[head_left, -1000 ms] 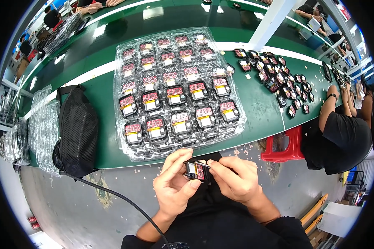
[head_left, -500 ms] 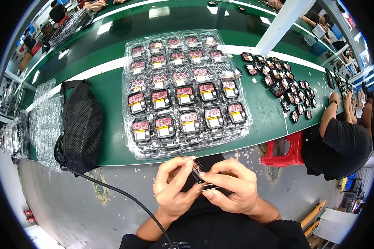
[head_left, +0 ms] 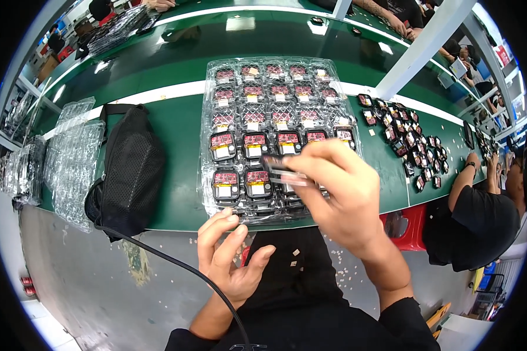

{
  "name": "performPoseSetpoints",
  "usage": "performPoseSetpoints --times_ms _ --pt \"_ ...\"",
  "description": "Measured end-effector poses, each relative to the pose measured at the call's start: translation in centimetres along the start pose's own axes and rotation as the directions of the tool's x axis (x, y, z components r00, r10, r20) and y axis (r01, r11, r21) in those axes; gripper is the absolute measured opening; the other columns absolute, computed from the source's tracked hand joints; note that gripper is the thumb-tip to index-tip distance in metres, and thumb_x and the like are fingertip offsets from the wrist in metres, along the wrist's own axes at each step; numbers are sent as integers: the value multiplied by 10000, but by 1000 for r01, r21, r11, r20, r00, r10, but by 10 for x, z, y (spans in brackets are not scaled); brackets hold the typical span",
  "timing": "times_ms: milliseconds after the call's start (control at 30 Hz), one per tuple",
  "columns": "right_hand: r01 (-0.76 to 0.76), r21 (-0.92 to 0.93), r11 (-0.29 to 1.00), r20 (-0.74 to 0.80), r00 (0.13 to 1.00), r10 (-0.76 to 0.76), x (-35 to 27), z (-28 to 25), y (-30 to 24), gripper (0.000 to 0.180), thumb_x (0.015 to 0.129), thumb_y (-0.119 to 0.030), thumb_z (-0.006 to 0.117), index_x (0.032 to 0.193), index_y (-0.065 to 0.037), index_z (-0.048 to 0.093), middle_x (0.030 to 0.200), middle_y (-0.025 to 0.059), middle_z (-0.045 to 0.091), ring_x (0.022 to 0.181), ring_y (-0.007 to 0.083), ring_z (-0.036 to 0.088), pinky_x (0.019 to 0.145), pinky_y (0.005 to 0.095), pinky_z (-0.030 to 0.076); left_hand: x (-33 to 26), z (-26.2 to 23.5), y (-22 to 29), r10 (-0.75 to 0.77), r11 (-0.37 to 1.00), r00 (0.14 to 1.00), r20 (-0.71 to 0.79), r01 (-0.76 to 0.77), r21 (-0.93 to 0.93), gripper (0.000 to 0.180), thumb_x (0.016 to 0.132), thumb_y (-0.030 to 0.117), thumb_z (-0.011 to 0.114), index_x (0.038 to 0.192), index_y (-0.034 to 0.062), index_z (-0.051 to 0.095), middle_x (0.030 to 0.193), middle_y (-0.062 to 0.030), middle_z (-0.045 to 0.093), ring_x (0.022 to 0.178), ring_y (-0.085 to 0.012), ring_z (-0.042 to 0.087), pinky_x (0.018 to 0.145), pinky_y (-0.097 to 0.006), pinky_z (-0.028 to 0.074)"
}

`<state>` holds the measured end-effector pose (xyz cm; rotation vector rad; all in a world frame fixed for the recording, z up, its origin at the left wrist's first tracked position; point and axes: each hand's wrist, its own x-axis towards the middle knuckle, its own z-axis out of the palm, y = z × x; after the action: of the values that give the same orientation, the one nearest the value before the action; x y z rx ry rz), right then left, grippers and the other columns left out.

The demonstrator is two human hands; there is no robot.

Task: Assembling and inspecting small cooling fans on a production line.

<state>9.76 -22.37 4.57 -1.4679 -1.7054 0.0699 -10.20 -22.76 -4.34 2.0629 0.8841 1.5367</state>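
Note:
My right hand (head_left: 339, 193) is raised over the front rows of a clear plastic blister tray (head_left: 204, 187). Between its thumb and fingers is a small black-cased device with a circuit board (head_left: 272, 163), blurred by motion. Beneath that device, the same fingers also carry a thin silvery tool that looks like tweezers (head_left: 293, 180). My left hand (head_left: 234, 257) is in front of the tray's near edge, fingers apart and holding nothing. Similar black devices with red boards, such as one at the front left (head_left: 225, 185), sit in the tray's pockets. My right hand hides part of the front row.
On the green workbench (head_left: 181, 193), a black mesh bag (head_left: 132, 169) and empty clear trays (head_left: 73, 158) lie to the left. A pile of loose devices (head_left: 413, 140) is on the right. A co-worker in black (head_left: 480, 216) sits beyond a red stool (head_left: 409, 228). A black cable (head_left: 181, 269) crosses near my left arm.
My hands have parted. The right one has carried the device and the silvery tool up over the tray, while the left has let go and opened. The view has shifted slightly.

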Motion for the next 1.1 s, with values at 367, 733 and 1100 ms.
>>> performPoseSetpoints --times_ms 367,733,1100 --pt "213 -388 897 429 903 -29 82 39 55 184 866 -89 701 1042 -83 755 1191 72 681 915 331 716 810 445 577 -17 -4 4 -34 999 994 101 38 -30 412 898 270 803 1199 55 619 1233 -168 590 1164 -391 616 983 -488 522" --pt "176 -352 919 512 859 31 80 18 42 333 858 -49 616 1173 -68 720 1343 116 641 1040 363 699 906 473 564 -19 5 5 -70 995 992 105 77 -69 384 940 316 757 1158 24 634 1194 -175 611 1164 -387 622 1005 -483 501" --pt "-440 -307 844 -69 895 441 -10 -47 190 261 911 -190 693 1099 -21 756 1045 188 702 930 356 695 831 415 542 -27 12 10 -64 992 997 44 69 -105 301 970 269 706 1109 16 622 1127 -171 613 1111 -384 640 963 -479 524"
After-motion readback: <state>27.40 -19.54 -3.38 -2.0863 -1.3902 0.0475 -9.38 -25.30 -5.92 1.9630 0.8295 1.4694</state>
